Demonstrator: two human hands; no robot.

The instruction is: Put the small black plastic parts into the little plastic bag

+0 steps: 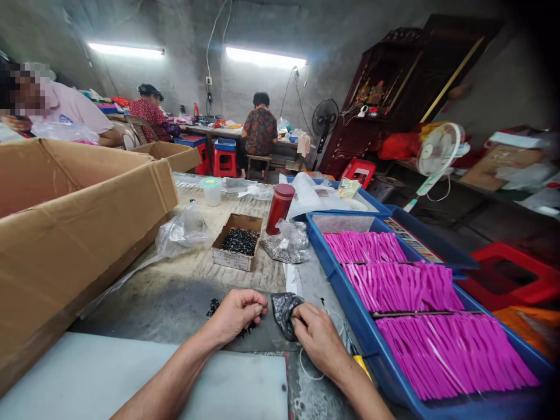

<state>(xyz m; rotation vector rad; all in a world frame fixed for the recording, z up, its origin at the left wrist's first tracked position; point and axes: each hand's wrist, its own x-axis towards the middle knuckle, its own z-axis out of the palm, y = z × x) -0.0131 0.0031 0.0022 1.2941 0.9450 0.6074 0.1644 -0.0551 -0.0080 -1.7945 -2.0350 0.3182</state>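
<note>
My right hand (318,333) is closed on the edge of a small black plastic bag (285,314), with its fingertips at the bag's mouth. Just left of the bag, my left hand (240,315) has its thumb and fingers pressed together; whatever they may pinch is too small to make out. Small black pieces (213,306) lie in a pile on the dark mat beside and under my left hand. Farther back stands an open cardboard box (237,245) of small black parts, next to a clear bag of small silvery parts (289,242).
On the right, a blue crate (345,286) holds rows of magenta strips (455,350). A large cardboard carton (87,245) fills the left side. A red cylinder (280,209), a lidded tub (212,191) and a yellow-handled tool (362,367) are on the table. Several people sit farther back.
</note>
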